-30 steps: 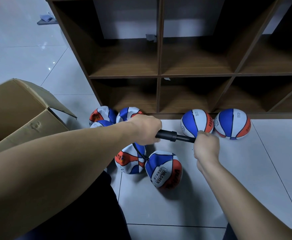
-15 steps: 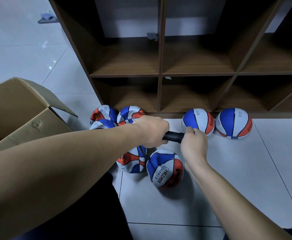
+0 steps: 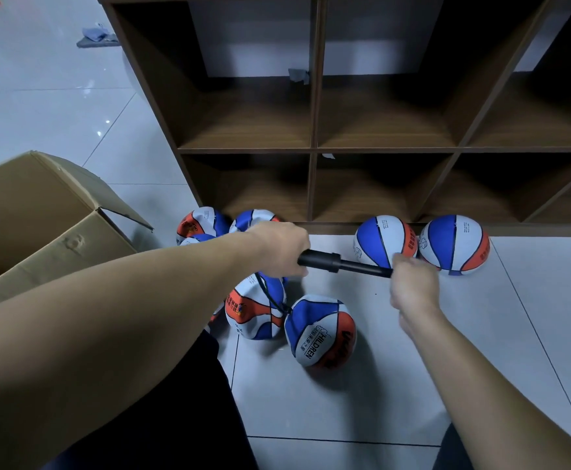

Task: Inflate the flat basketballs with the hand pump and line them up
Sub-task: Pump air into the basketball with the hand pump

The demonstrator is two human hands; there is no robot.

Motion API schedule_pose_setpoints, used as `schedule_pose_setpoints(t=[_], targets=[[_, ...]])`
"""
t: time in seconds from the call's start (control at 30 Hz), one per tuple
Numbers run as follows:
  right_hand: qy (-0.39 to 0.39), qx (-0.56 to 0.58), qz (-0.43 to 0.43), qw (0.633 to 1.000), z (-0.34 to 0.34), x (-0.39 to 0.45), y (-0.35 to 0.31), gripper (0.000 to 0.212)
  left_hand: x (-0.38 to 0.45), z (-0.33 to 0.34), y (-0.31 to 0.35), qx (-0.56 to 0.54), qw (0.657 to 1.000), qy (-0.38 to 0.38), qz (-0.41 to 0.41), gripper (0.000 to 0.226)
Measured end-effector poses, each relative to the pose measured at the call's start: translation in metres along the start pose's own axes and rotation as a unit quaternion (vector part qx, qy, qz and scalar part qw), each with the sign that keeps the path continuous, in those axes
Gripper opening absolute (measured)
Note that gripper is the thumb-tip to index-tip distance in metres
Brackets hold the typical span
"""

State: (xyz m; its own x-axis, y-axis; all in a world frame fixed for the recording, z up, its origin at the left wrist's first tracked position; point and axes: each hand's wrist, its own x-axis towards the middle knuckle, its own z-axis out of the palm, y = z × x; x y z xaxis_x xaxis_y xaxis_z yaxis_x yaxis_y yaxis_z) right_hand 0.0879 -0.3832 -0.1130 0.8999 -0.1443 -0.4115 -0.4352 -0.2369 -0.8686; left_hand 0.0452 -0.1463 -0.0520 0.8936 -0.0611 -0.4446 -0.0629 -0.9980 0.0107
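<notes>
Dim, cool indoor light; the tiled floor far left of the gripped pump is brightest, with small glare spots; the shelf unit above the grip sinks into deep shadow; soft shadows pool under the balls below the grip; wide-angle bending curves the shelf edges toward the corners; the near forearms look slightly soft; the right hand is a little blurred
</notes>
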Motion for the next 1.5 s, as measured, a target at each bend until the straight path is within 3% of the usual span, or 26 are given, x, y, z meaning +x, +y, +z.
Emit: schedule_pose_setpoints(t=[0.2,0.4,0.97,1.33,1.5], targets=[[0.016,0.011,-0.024,1.000,-0.012,0.005,-0.006,0.030,-0.003,-0.001,-0.009,-0.038,0.999,-0.008,-0.014,0.025],[0.062,-0.011,-0.057,0.996,0.005,-0.008,-0.009,0.038,-0.004,-0.001,0.003,-0.021,1.000,0.015,0.007,0.031],[0.023,-0.068,-0.133,0.989,0.040,-0.044,-0.013,0.036,-0.007,0.000,0.030,0.005,0.996,0.080,0.030,0.036],[-0.032,-0.051,-0.107,0.992,0.030,-0.028,-0.010,0.038,0.001,0.001,0.027,-0.005,0.998,0.053,0.039,0.031],[0.015,-0.033,-0.052,0.998,0.001,-0.008,-0.011,0.036,0.000,-0.004,0.002,-0.023,1.000,0.016,0.015,0.030]])
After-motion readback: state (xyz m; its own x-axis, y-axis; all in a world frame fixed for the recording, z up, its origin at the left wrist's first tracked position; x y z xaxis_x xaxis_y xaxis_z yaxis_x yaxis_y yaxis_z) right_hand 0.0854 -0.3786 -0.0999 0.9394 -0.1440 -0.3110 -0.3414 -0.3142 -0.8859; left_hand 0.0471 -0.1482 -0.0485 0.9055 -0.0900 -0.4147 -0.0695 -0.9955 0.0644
